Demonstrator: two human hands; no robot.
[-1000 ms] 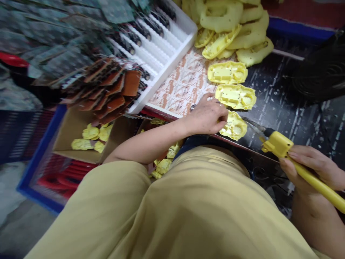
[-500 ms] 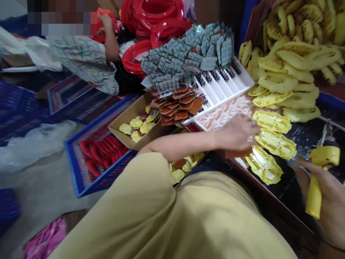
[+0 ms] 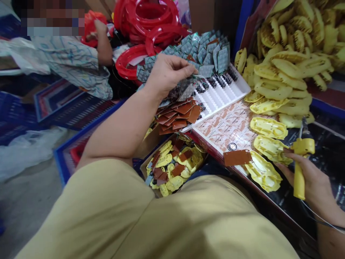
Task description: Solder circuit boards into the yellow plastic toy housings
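Note:
My left hand [image 3: 165, 73] is raised over a heap of grey-green circuit boards [image 3: 205, 52], its fingers pinched on one board [image 3: 206, 71]. My right hand [image 3: 309, 176] grips a yellow soldering iron [image 3: 299, 163] with its tip up, beside a row of three yellow plastic shells [image 3: 268, 127]. A brown circuit board [image 3: 237, 157] lies at the table edge against the nearest shell [image 3: 262, 172]. A small round part [image 3: 232, 146] sits just above it on the printed sheet [image 3: 223, 126].
A white slotted tray [image 3: 223, 91] holds dark components. Brown boards [image 3: 179, 113] are piled left of it. A box of yellow and brown parts [image 3: 175, 165] stands below the table. Yellow shells [image 3: 291, 54] heap at the back right. Another person [image 3: 72, 66] works by red rings [image 3: 151, 25].
My left hand left the shells, set down the brown board and rose to the grey board heap. The right hand turned the soldering iron upright. My view swung up and left.

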